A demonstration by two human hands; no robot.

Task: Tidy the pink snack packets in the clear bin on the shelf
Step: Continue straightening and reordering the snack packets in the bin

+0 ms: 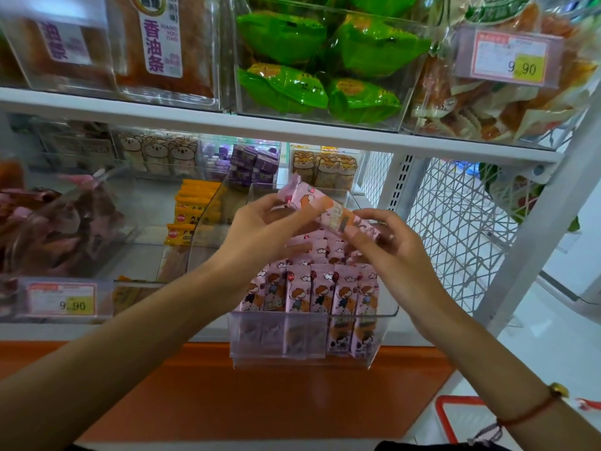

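A clear bin (312, 351) stands pulled forward on the lower shelf, holding several pink snack packets (322, 292) upright in rows. One pink packet (320, 205) lies across, lifted above the bin's rear half. My left hand (260, 227) pinches its left end. My right hand (387, 247) pinches its right end with thumb and fingers. The packets under my hands are partly hidden.
Yellow packets (192, 209) sit in the bin to the left. A price tag (61, 299) marks the shelf edge at left. Green packets (322, 60) fill the upper shelf (276, 128). A white wire panel (455, 222) closes the right side. A red basket (461, 421) sits at lower right.
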